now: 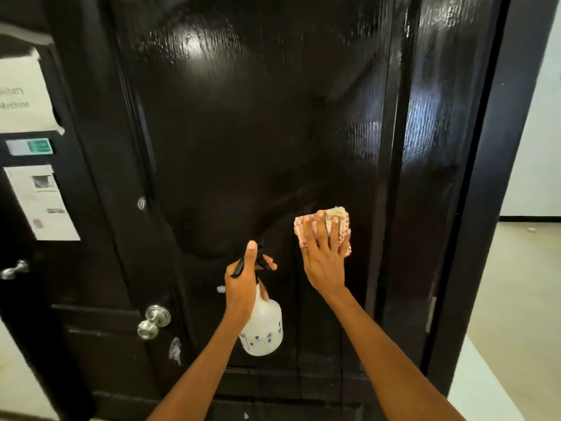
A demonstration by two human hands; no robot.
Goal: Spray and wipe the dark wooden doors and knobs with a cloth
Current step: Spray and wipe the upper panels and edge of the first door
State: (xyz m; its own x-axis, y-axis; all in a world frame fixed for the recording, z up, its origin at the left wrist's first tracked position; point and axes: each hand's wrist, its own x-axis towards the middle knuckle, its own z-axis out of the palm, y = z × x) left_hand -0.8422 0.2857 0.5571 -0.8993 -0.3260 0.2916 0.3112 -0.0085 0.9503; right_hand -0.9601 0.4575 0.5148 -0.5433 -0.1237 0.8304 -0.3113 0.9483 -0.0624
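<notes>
A glossy dark wooden door (243,123) fills the view, with a silver round knob (153,322) at its lower left. My left hand (244,284) grips a white spray bottle (264,326) by its black trigger head, nozzle towards the door. My right hand (323,256) presses a folded pink-and-cream checked cloth (334,218) flat against the door's middle panel, fingers spread over it.
A second dark door at the left carries taped paper notices (39,202), a small green label (39,146) and a silver lever handle (15,270). The dark door frame (491,177) stands at the right, with a pale floor and white wall beyond.
</notes>
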